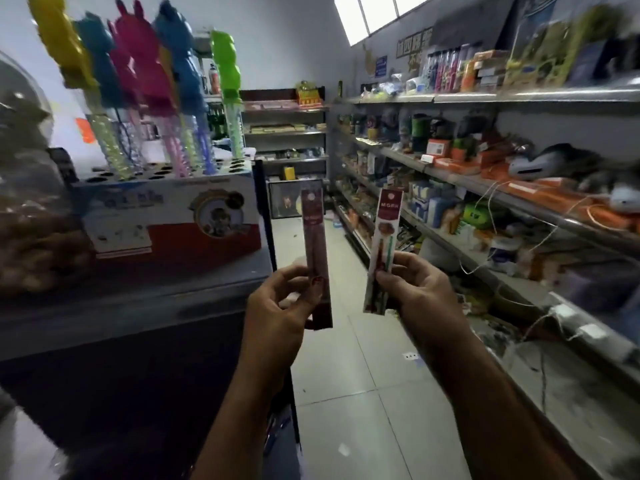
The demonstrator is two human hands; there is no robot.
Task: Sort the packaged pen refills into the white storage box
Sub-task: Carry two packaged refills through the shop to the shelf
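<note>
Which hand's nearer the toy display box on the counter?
Left. The left hand, gripping a dark red refill pack, is just right of the display box. The right hand, gripping a white-edged refill pack, is farther right, toward the shelves.

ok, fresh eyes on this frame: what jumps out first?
Centre frame, two refill packs are held upright: the left hand pinches a dark red refill pack, the right hand a white-and-red refill pack. Upper left, bright toy wands stand in a display box. Stocked shelves run along the right.
</note>
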